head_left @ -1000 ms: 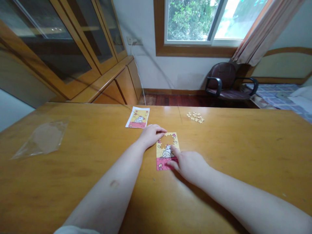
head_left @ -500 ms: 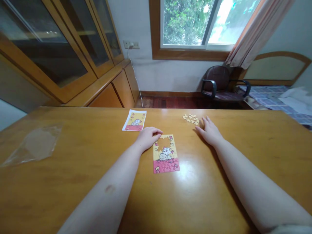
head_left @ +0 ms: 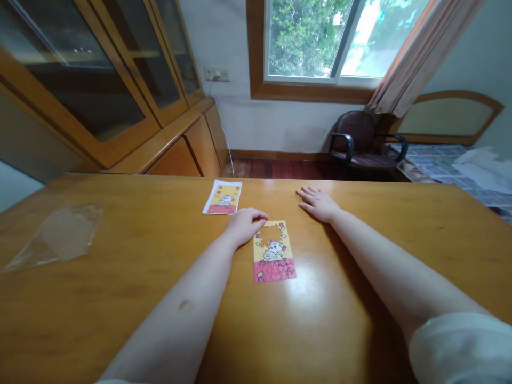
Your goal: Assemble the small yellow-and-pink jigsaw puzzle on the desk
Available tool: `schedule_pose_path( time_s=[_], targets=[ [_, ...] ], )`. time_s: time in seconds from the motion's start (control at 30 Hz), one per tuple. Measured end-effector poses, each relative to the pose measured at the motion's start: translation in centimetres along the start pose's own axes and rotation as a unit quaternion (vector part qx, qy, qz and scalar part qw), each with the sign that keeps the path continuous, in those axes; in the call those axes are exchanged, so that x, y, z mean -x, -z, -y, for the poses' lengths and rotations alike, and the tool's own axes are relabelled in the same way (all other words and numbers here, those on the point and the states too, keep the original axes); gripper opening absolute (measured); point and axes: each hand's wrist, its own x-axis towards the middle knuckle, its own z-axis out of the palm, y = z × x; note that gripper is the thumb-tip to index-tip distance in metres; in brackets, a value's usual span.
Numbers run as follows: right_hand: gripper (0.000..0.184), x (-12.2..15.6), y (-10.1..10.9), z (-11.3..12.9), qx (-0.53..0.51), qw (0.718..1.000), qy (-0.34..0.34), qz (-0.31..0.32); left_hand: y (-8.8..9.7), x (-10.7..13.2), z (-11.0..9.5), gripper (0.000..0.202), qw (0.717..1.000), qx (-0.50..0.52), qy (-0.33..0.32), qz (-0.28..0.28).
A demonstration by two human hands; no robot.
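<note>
A: In the head view, what is the left hand (head_left: 242,225) doing?

B: It rests on the table (head_left: 340,320), its fingertips at the upper left corner of the jigsaw puzzle (head_left: 273,269). The fingers lie close together with the thumb near them, so the hand is narrow; I can't tell whether it pinches that corner or only touches it.

A: And where does the puzzle lie?

B: Flat, just to the right of the left hand and stretching from it toward the person. Seen from the right hand (head_left: 318,204), it is to the left and nearer the person. Near the left fingertips it has a jagged opening with tabletop showing through; below that, a white animal and a pink band.

A: How is the right hand?

B: Palm down, fingers spread wide, near the table's far edge. What is under it is hidden.

A: What else is around them?

B: A printed sheet (head_left: 222,198) with a similar picture, just beyond the left hand and slightly left. A clear plastic bag (head_left: 60,234) lies well to that hand's left. Past the table, beyond the right hand, stands an armchair (head_left: 356,133).
</note>
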Motion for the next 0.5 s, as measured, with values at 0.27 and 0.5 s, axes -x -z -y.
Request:
schedule_pose_path(
  time_s=[0.27,0.5],
  targets=[
    [0.061,8.4,-0.6,5.6,-0.041,0.999,0.002,0.018,-0.1,0.0,0.1,0.024,1.0,-0.004,-0.007,-0.001],
    [0.056,10.6,-0.5,6.1,-0.264,0.962,-0.048,-0.041,0.1,0.0,0.0,0.024,1.0,-0.003,0.005,0.006]
  ],
)
